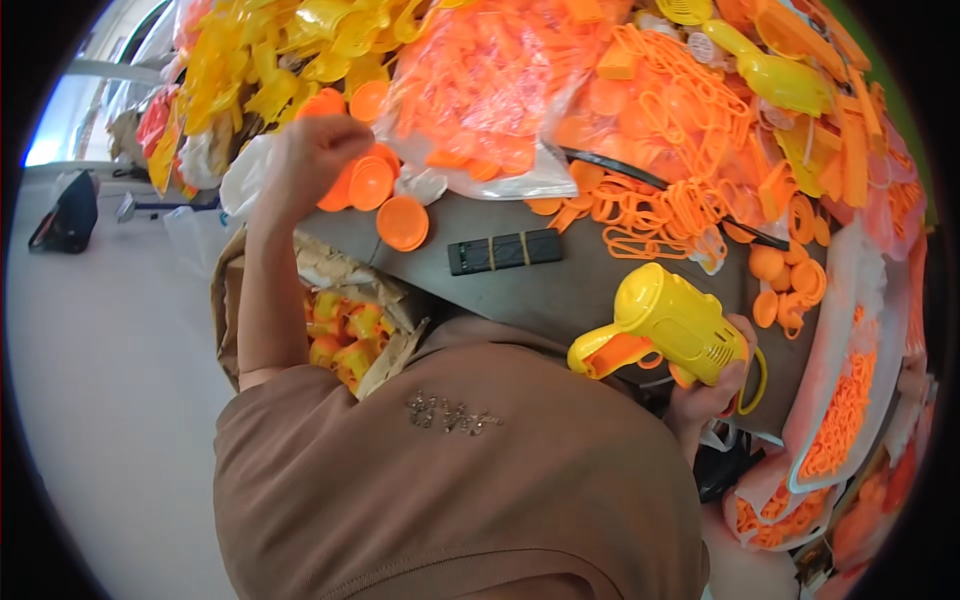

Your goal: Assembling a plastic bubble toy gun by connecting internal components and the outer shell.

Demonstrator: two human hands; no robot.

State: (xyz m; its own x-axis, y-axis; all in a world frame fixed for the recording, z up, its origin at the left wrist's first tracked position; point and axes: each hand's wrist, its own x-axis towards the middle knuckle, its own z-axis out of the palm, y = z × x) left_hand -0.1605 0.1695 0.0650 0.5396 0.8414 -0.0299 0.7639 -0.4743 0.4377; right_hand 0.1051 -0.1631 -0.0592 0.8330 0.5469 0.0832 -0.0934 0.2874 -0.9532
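Observation:
My right hand [708, 392] is wrapped round the lower right end of a yellow plastic toy appliance [676, 325]. The toy lies tilted, with an orange part inside its open front, vent slots near my fingers and a thin yellow loop at its base. My left hand [325, 155] is raised at the far left of the table, its fingers curled closed over a group of round orange caps [372, 182]. What those fingers hold, if anything, is hidden. One separate orange cap [402, 223] lies nearer on the dark tabletop [440, 215].
A black remote-like bar [505, 251] with two bands lies mid-table. Behind it are bags of orange parts [470, 80], orange chain-like links [665, 215] and yellow pieces [330, 40]. A sack [230, 300] of yellow-orange parts stands left; a tub [800, 440] of orange pieces stands right.

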